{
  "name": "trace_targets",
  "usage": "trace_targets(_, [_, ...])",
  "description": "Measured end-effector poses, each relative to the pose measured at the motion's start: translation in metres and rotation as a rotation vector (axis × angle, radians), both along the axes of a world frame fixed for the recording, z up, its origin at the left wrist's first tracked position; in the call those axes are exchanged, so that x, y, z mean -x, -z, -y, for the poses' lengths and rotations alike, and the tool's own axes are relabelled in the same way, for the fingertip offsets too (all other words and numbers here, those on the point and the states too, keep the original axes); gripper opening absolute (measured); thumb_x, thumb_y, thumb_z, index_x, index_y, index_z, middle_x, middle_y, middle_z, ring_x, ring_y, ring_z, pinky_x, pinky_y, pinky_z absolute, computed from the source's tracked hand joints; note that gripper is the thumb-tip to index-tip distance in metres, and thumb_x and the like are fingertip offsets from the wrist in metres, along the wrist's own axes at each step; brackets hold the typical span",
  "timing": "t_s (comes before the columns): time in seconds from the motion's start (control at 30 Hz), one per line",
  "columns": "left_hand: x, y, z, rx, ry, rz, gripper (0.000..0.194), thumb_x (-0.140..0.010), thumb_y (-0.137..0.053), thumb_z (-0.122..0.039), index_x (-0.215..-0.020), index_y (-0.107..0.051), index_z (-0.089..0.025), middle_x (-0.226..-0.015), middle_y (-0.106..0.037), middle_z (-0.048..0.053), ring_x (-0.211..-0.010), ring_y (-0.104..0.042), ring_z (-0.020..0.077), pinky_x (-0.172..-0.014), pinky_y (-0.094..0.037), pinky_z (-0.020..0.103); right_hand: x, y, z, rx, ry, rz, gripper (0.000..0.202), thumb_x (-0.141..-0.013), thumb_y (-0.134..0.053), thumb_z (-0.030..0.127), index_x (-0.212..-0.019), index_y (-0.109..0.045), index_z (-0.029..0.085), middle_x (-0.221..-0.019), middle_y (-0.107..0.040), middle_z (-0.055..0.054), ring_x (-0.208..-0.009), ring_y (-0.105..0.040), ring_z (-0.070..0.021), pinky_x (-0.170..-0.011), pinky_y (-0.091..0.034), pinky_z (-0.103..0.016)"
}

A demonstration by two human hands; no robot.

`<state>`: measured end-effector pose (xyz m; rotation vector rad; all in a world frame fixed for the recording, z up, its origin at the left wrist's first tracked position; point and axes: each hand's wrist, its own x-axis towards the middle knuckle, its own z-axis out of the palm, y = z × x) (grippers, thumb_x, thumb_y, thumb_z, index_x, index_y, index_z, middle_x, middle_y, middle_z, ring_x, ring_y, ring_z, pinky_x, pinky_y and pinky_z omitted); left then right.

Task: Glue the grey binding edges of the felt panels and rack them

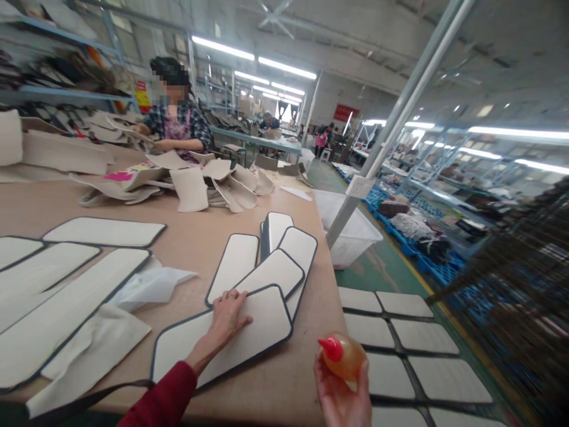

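My left hand (229, 320) rests on a cream panel with dark edging (262, 317), its fingers spread over the panel's upper edge. Several similar panels (273, 274) overlap just beyond it. On the right, past the table's edge, my right hand (340, 391) is wrapped round a bottle of amber liquid (344, 356) with a red pointed cap, tilted toward the left. More edged panels (80, 296) lie at the left, beside a crumpled cream cloth (98, 344) and a thin white sheet (155, 284).
Across the brown table (222, 222), a person in a plaid shirt handles pieces near a heap of beige parts (191, 187). A slanted metal post (377, 148) and a white bin (355, 231) stand to the right. Rows of panels (431, 338) lie below the right edge.
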<state>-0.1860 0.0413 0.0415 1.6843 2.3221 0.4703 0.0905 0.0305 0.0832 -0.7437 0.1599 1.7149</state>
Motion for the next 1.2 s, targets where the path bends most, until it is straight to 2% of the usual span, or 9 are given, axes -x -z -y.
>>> trace_targets(0.13, [0.006,-0.002,0.0,-0.091,0.023,0.129,0.027,-0.071,-0.063,-0.02,-0.097,-0.058,-0.019,-0.105,-0.055,0.01,-0.1,-0.051,0.0257,-0.085,-0.039,0.037,-0.002,-0.002,-0.002,-0.037,-0.032,0.013,0.05,-0.066,-0.073,0.051,-0.099,-0.064,0.015,-0.102,-0.069,-0.012,-0.098,-0.064,-0.0234,-0.076,-0.056,-0.038])
trace_targets(0.27, [0.007,0.002,-0.002,-0.121,0.043,0.165,0.029,-0.077,-0.06,-0.029,-0.104,-0.055,-0.019,-0.109,-0.056,0.01,-0.099,-0.054,0.0247,-0.085,-0.039,0.038,-0.001,-0.009,-0.002,-0.06,0.029,0.044,0.047,-0.065,-0.074,0.049,-0.101,-0.063,0.019,-0.099,-0.07,-0.007,-0.093,-0.066,-0.0228,-0.074,-0.058,-0.039])
trace_targets(0.5, [0.011,-0.002,-0.004,-0.078,0.077,0.248,0.014,-0.069,-0.061,-0.018,-0.08,-0.052,-0.019,-0.087,-0.059,0.005,-0.085,-0.055,0.0211,-0.076,-0.041,0.031,-0.009,-0.014,0.0,-0.102,0.082,0.103,0.055,-0.06,-0.08,0.041,-0.109,-0.06,0.024,-0.104,-0.069,-0.005,-0.094,-0.066,-0.0252,-0.071,-0.059,-0.041])
trace_targets(0.6, [0.015,-0.006,-0.003,-0.075,0.047,0.383,0.014,-0.071,-0.056,-0.017,-0.084,-0.051,-0.02,-0.083,-0.06,0.003,-0.08,-0.056,0.0191,-0.072,-0.041,0.029,-0.015,-0.016,0.003,-0.095,0.134,0.114,0.052,-0.062,-0.079,0.041,-0.108,-0.061,0.025,-0.103,-0.07,-0.004,-0.093,-0.066,-0.0239,-0.071,-0.06,-0.041])
trace_targets(0.73, [0.026,-0.015,0.0,-0.083,0.078,0.564,0.034,-0.078,-0.048,-0.029,-0.11,-0.054,-0.019,-0.071,-0.06,-0.001,-0.07,-0.058,0.018,-0.069,-0.042,0.029,-0.025,-0.018,0.006,-0.071,0.177,0.147,0.052,-0.066,-0.075,0.045,-0.112,-0.059,0.024,-0.104,-0.07,-0.004,-0.096,-0.065,-0.0238,-0.074,-0.059,-0.039])
trace_targets(0.87, [0.038,-0.026,0.007,-0.102,0.116,0.678,0.036,-0.079,-0.045,-0.049,-0.08,-0.063,-0.017,-0.069,-0.062,0.001,-0.071,-0.058,0.0202,-0.065,-0.043,0.028,-0.031,-0.026,0.008,-0.123,0.174,0.187,0.055,-0.07,-0.07,0.048,-0.116,-0.056,0.022,-0.109,-0.068,-0.005,-0.101,-0.063,-0.0235,-0.077,-0.058,-0.036])
trace_targets(0.93, [0.042,-0.035,0.014,-0.183,0.049,0.633,0.037,-0.078,-0.044,-0.051,-0.069,-0.059,-0.019,-0.066,-0.062,0.001,-0.069,-0.058,0.0205,-0.063,-0.042,0.027,-0.032,-0.035,0.007,-0.175,0.167,0.209,0.052,-0.071,-0.07,0.047,-0.115,-0.057,0.021,-0.109,-0.068,-0.004,-0.102,-0.063,-0.0223,-0.079,-0.058,-0.035])
trace_targets(1.07, [0.046,-0.064,0.031,-0.404,-0.153,0.521,0.031,-0.078,-0.042,-0.048,-0.069,-0.055,-0.022,-0.061,-0.057,-0.001,-0.064,-0.055,0.0195,-0.061,-0.04,0.027,-0.039,-0.052,0.006,-0.28,0.124,0.243,0.045,-0.072,-0.069,0.048,-0.106,-0.062,0.02,-0.108,-0.069,-0.005,-0.101,-0.063,-0.0209,-0.08,-0.057,-0.034])
trace_targets(1.2, [0.047,-0.103,0.039,-0.556,-0.563,0.522,0.019,-0.073,-0.047,-0.038,-0.073,-0.055,-0.021,-0.06,-0.055,-0.001,-0.062,-0.053,0.0183,-0.06,-0.038,0.026,-0.062,-0.052,0.008,-0.341,0.095,0.248,0.045,-0.073,-0.066,0.052,-0.103,-0.063,0.019,-0.106,-0.069,-0.006,-0.101,-0.064,-0.0218,-0.081,-0.057,-0.038])
